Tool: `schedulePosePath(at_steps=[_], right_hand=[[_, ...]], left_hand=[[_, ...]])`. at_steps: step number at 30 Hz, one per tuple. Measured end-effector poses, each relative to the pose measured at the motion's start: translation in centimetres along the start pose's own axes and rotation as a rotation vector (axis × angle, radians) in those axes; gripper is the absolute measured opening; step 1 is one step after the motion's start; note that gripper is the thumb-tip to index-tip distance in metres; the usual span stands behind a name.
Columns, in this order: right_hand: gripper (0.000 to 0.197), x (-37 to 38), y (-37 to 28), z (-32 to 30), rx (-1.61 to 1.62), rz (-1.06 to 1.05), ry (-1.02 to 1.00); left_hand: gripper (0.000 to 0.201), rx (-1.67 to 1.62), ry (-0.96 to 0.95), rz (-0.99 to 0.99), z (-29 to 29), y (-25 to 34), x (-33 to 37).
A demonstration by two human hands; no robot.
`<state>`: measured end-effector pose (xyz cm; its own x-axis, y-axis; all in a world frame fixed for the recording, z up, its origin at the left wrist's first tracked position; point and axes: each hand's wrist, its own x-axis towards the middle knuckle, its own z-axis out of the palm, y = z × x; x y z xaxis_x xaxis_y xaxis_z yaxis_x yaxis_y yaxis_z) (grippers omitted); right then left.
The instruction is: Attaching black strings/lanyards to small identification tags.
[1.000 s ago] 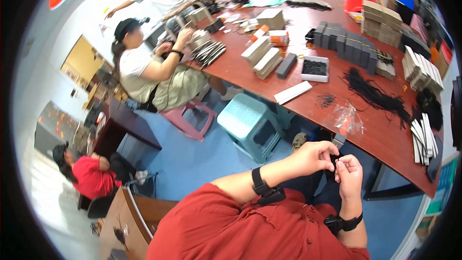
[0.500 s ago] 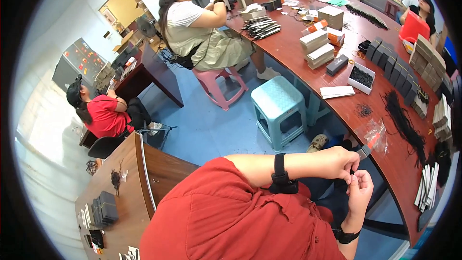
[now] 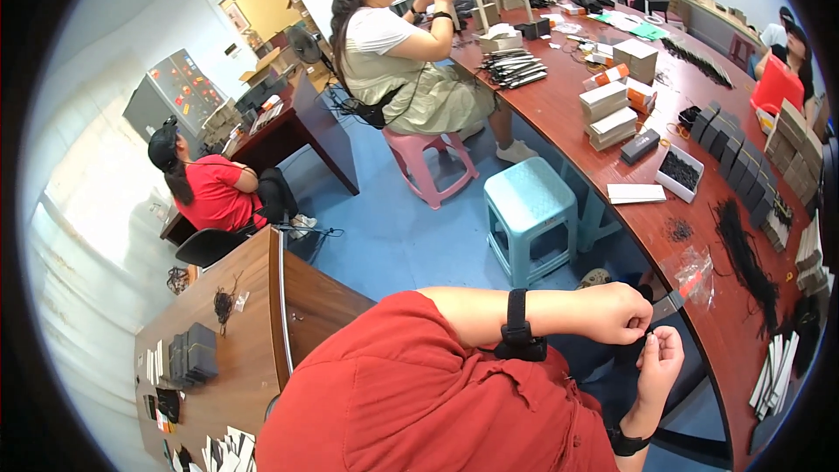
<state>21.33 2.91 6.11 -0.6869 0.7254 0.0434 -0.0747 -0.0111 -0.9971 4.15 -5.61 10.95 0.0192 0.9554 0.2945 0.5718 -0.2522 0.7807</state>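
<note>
At the lower right my left hand [image 3: 619, 311] and my right hand [image 3: 661, 362] meet fingertip to fingertip, just off the edge of the red-brown table. Both are closed in a pinch. A tiny dark bit [image 3: 649, 332] shows between the fingertips, too small to name. Right beside my left hand, a flat grey piece [image 3: 669, 304] sticks out at the table edge. On the table nearby are a crumpled clear plastic bag [image 3: 695, 275], a scatter of small black bits [image 3: 678, 228] and a bundle of black cords [image 3: 745, 253].
The long table [image 3: 642, 214] carries a white tray of black bits [image 3: 679, 172], a row of dark grey boxes [image 3: 730, 142] and white strips [image 3: 773, 376]. A blue stool [image 3: 530, 201] stands beside it. Two people sit to the left, one on a pink stool [image 3: 428, 166]. A brown desk [image 3: 236, 367] is behind my left side.
The whole view has shifted, so the room sits further right and lower. My hands remain close together, their fingertips slightly further apart.
</note>
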Motion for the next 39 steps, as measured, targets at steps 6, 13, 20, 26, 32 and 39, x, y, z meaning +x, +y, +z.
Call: schedulePosePath(at_steps=[6, 13, 20, 26, 32, 39], right_hand=[[0.004, 0.6, 0.9, 0.9, 0.077, -0.021, -0.027], [0.003, 0.7, 1.6, -0.2, 0.103, 0.028, -0.041], [0.003, 1.4, 3.7, -0.5, 0.140, 0.113, -0.066], [0.004, 2.0, 5.0, 1.2, 0.220, 0.264, -0.223], [0.004, 1.6, 4.3, 0.0, 0.204, 0.189, -0.251], [0.003, -2.1, 3.2, -5.5, 0.173, 0.034, -0.105]], left_hand=[[0.010, 0.086, -0.001, -0.083, -0.8, 0.5, -0.5], [0.010, 0.034, -0.038, -0.080, 0.5, 0.1, 0.6], [0.011, 0.059, -0.111, -0.083, 0.8, -2.2, 1.3], [0.012, 0.179, -0.299, -0.176, -0.8, -2.8, 0.2], [0.015, 0.264, -0.347, -0.198, -0.3, -1.1, 0.8], [0.015, 0.075, -0.393, -0.063, 4.4, 1.0, 3.7]])
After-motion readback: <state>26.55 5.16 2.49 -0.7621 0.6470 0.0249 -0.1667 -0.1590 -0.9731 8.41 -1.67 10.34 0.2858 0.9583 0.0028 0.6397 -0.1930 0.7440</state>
